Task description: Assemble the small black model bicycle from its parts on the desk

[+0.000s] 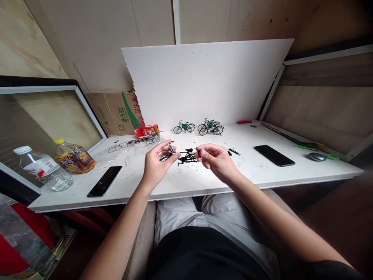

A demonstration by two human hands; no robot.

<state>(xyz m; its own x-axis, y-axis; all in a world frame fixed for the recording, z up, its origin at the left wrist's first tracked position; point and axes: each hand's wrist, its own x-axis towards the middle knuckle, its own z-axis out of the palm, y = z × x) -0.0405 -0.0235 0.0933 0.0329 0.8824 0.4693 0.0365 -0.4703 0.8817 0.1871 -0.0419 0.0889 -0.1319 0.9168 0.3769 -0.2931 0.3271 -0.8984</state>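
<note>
Between my two hands, above the white table, is a small black model bicycle with a saddle on top and a pedal crank below. My left hand pinches its front part, where handlebars and part of a wheel show beside the thumb. My right hand has its fingertips pressed together at the rear end of the model; whatever lies between them is too small to make out. Behind the hands, a green and black model bicycle stands upright, and to its right more model bicycles stand close together.
White table holds a phone and two bottles at left, another phone and a mouse at right. Thin black frames lie by a red packet. A white board stands behind.
</note>
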